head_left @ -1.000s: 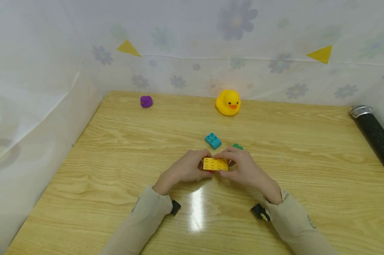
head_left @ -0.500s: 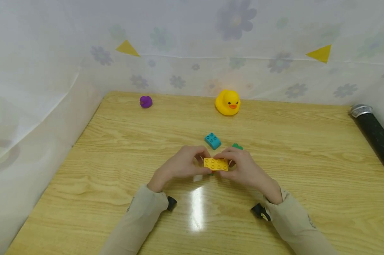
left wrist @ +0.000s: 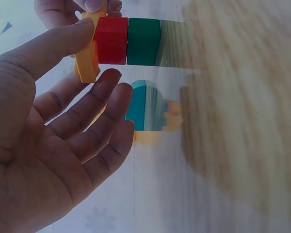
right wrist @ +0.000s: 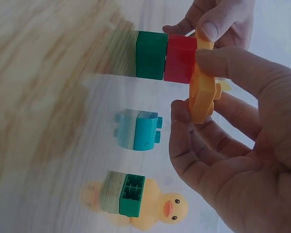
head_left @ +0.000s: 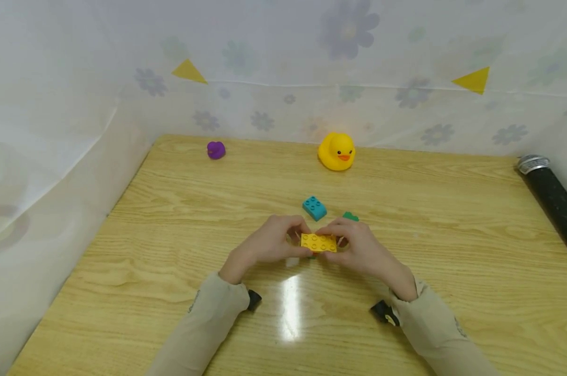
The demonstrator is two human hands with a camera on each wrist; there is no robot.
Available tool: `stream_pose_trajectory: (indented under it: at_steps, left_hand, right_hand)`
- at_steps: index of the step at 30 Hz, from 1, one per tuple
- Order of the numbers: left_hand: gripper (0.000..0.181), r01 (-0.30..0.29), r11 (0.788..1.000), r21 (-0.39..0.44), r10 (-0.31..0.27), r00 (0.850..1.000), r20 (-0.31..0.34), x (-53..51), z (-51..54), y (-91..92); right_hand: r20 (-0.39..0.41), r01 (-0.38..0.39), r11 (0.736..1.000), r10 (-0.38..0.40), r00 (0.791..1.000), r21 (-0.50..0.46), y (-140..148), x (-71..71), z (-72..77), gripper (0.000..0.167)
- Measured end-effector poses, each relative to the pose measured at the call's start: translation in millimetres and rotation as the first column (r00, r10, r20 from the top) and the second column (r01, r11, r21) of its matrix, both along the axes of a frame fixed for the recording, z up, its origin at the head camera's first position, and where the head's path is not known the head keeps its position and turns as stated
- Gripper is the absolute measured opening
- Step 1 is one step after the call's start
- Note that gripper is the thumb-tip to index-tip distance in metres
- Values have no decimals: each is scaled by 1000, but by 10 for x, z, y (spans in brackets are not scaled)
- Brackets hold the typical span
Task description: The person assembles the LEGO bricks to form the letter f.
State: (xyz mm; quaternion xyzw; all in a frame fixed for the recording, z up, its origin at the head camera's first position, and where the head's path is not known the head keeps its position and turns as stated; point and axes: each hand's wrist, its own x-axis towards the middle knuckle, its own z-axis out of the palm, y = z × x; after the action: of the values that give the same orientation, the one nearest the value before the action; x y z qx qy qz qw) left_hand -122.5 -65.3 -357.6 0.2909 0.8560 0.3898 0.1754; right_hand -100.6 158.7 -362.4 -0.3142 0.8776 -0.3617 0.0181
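Note:
A long yellow brick [head_left: 318, 242] lies across the top of a stack; under it are a red brick [left wrist: 111, 41] and a green brick [left wrist: 143, 41] standing on the table. My left hand [head_left: 273, 241] pinches the yellow brick's left end between thumb and fingers. At its right end my right hand [head_left: 358, 246] grips the same brick, as the right wrist view shows with the thumb on the yellow side [right wrist: 203, 92]. In the right wrist view the yellow brick looks tilted against the red one.
Beyond the hands lie a teal brick [head_left: 314, 208] and a green brick [head_left: 351, 215], partly hidden by the right hand. Farther back are a yellow duck [head_left: 337, 152] and a small purple duck [head_left: 216, 150]. A black microphone [head_left: 553, 203] lies at the right edge.
My left hand has shifted slightly left and its fingers have spread a little, showing more of the stack below the yellow brick. The right hand has stayed in place.

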Motion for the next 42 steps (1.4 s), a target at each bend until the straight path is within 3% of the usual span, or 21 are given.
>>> stream_pose_trajectory:
  at_steps: [13,23,33,42]
  left_hand:
    - [25,4,1000,12,-4,1000,-6,44,37,26]
    - [23,-1,1000,2,1,999,38,38,4,26]
    - [39,62,997,-50,-60,998,23,35,-17,41]
    - [35,41,998,-41,-41,999,0,40,-46,64]
  right_hand:
    - [9,7,1000,-7,1000,-5,8,3,9,33]
    - [-1,-4,1000,4,1000,-11,25,-10,8,32]
    - [-6,-4,1000,4,1000,16,24,-4,18,33]
    - [-23,-8,1000,9,1000,8,13,-6,8,32]
